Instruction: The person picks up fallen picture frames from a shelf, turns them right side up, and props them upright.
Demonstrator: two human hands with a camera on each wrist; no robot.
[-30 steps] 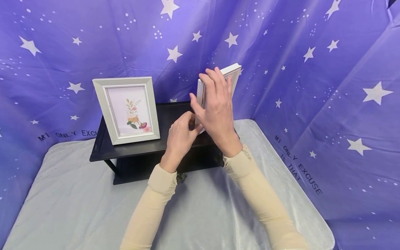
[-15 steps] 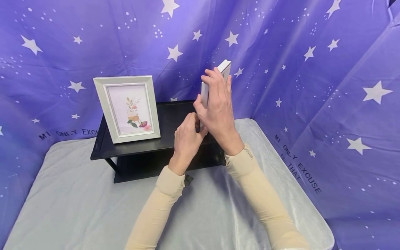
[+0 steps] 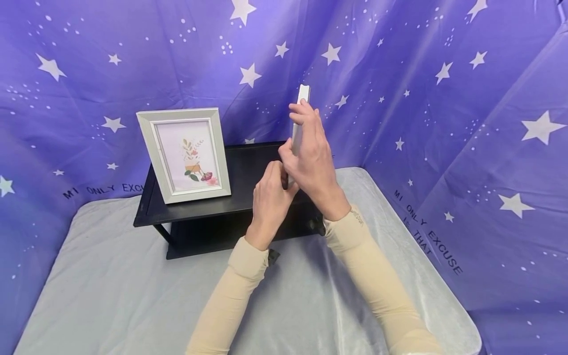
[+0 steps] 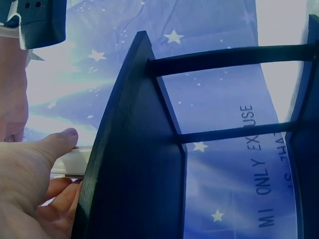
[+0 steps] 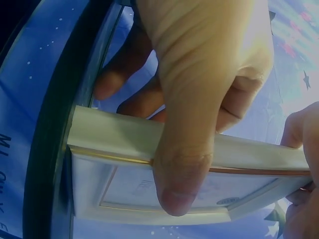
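A white picture frame (image 3: 303, 93) stands edge-on above the right part of a black shelf (image 3: 244, 170), between both hands. My left hand (image 3: 272, 199) grips its lower part close to the shelf top. In the right wrist view, that hand's thumb (image 5: 182, 184) lies across the border and glass, with fingers behind. My right hand (image 3: 312, 155) holds the frame higher up, partly hiding it in the head view; at the right edge of its wrist view its fingers (image 5: 296, 127) touch the border. The left wrist view has the frame (image 4: 72, 162) between left thumb and fingers.
A second frame (image 3: 177, 148) with a flower picture leans back on the shelf's left side. The two-tier shelf rests on a grey cloth-covered table (image 3: 111, 296). A purple starry curtain (image 3: 266, 29) hangs behind and to the right.
The held frame has turned from a slanted view to edge-on, its top end swinging left. My left hand has shifted slightly right along with it. The frame with the flower picture stays put.
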